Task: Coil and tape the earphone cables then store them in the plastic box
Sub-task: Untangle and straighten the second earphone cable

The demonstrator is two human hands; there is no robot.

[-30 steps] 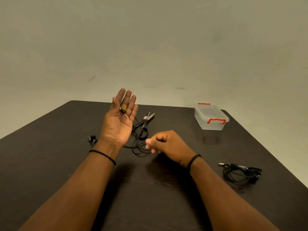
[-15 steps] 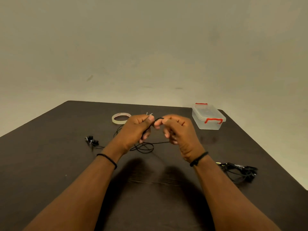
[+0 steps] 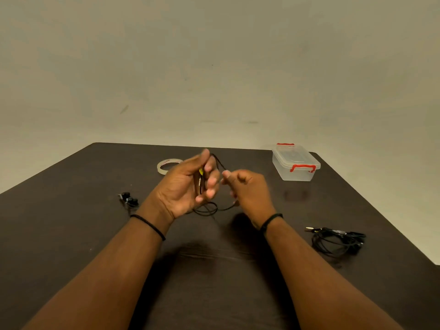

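A dark brown wooden table (image 3: 71, 234) fills the lower view, and two bare forearms reach forward over it. Beyond the right hand and further right sits a clear plastic box with red latches (image 3: 296, 163), lid on, probably waiting to receive the finished coils. On the table to the right of the right forearm lies a loose bundle of black earphone cable (image 3: 338, 239), not yet taped as far as can be seen. The left hand (image 3: 188, 186) is raised palm inward, fingers loosely curled round the thin black earphone cable (image 3: 207, 208) being wound, its yellow-marked plug end (image 3: 201, 172) lying against the palm, seemingly as an anchor for the loops. The right hand (image 3: 245, 186) is just beside it, fingers curled, thumb and forefinger pinching the cable to feed the next turn; slack loops lie on the table below both hands. Just beyond the left hand lies a pale roll of tape (image 3: 166, 166). Left of the left wrist rest two small black earbuds (image 3: 128, 200).
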